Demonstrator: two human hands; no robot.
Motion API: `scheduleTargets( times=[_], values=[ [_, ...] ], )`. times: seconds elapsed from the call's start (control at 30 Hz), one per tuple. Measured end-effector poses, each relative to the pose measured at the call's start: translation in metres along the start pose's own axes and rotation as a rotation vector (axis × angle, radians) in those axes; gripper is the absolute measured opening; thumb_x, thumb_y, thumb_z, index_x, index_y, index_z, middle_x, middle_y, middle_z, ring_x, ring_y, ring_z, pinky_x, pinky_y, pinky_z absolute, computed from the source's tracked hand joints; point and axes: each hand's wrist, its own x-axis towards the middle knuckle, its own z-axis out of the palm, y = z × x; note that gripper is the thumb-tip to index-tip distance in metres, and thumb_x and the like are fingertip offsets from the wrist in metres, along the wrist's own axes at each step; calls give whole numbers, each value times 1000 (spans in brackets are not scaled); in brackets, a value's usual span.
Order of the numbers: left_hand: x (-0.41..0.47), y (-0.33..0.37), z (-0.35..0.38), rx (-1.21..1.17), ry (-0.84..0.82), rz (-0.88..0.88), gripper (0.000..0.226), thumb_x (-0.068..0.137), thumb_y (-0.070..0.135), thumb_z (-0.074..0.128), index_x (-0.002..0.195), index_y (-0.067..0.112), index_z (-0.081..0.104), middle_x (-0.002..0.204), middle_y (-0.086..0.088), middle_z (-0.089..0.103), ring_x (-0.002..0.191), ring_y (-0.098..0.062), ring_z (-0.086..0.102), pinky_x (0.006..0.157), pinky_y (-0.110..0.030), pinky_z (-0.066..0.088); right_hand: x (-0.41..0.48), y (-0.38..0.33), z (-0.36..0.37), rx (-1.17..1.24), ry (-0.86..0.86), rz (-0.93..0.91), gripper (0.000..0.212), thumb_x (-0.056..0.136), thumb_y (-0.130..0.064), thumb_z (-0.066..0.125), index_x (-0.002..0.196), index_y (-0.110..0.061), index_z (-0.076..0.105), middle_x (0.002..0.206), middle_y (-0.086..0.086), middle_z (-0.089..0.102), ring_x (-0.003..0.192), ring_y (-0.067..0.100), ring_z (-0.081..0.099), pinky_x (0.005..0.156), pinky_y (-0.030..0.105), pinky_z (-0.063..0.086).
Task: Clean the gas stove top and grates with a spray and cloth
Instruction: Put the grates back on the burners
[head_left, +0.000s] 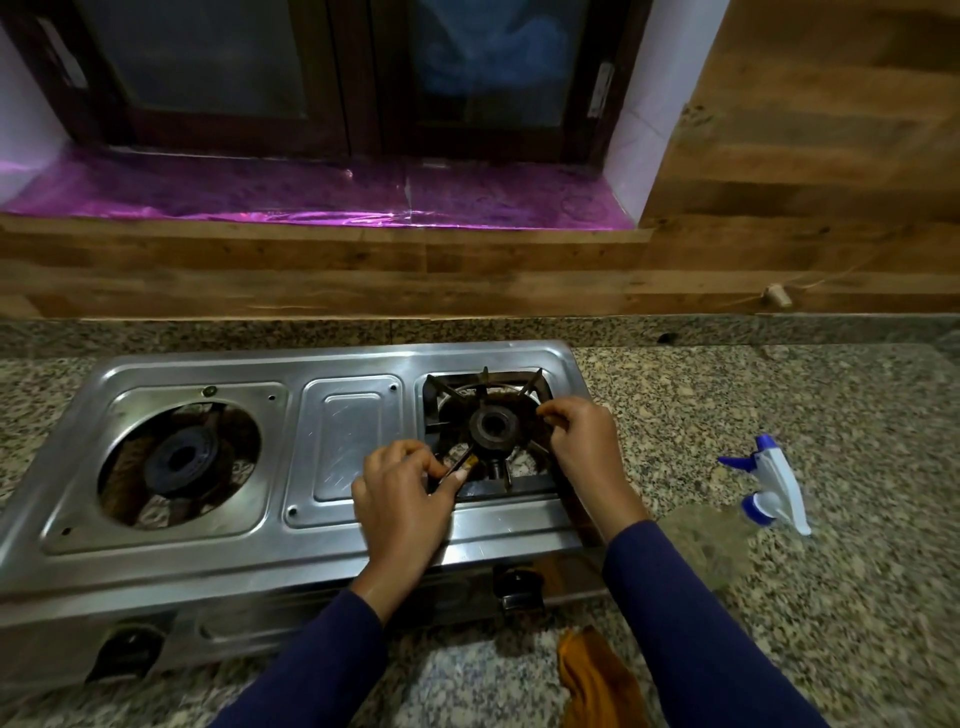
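The black grate (484, 389) sits over the right burner of the steel stove (343, 447). Both hands grip it: the left hand (402, 486) pinches a near-left prong and the right hand (584, 441) curls round its right side. The left burner (179, 460) is bare. The spray bottle (774, 486) lies on the desk (779, 395) right of the stove, and the orange cloth (592, 675) lies at the desk's near edge.

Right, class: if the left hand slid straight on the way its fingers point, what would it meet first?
Likely the burner head at the centre of the grate, whose arm the left hand now pinches.
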Motion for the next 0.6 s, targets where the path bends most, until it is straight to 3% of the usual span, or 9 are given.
scheduleTargets(
  times=[0.13,0.23,0.3,0.47,0.5,0.6],
  values=[
    [-6,-4,-3,17,4,61,19,79,42,78,74,27,67,106,10,69,128,-23,49,91,-38,31,-8,-2,-1,-20,-29,-4,34,86,6,58,113,-8,74,110,9,73,100,23,68,88,24,50],
    [-12,-8,-10,27,-27,112,11,83,36,75,91,28,73,109,10,71,138,-24,43,101,-43,32,-23,-8,-11,19,-47,-30,33,92,-4,59,123,-9,69,121,7,69,112,20,63,93,21,42],
    [-20,-10,-18,-1,-48,160,19,85,31,74,103,26,73,111,8,71,136,-24,46,102,-44,35,-45,-11,-20,86,20,-15,32,94,-10,59,125,-11,66,123,2,66,113,15,59,95,23,43],
    [-46,-6,-27,-92,-138,404,30,87,27,72,115,22,66,112,7,68,112,-16,60,91,-34,49,-141,3,-29,117,295,264,5,93,-19,60,97,-22,60,94,-3,59,88,18,58,66,28,43],
    [-51,-5,-27,-94,-170,457,29,88,28,70,116,23,66,114,7,67,112,-14,60,92,-32,49,-160,12,-25,61,266,329,5,92,-24,61,95,-23,58,93,-3,58,89,20,58,67,30,43],
    [-68,-6,-25,-118,-270,593,27,90,27,66,116,21,66,114,7,67,113,-12,59,95,-25,44,-215,38,-6,-184,-35,547,34,84,-47,65,107,-24,54,104,-2,54,104,23,53,85,38,46]
  ],
)
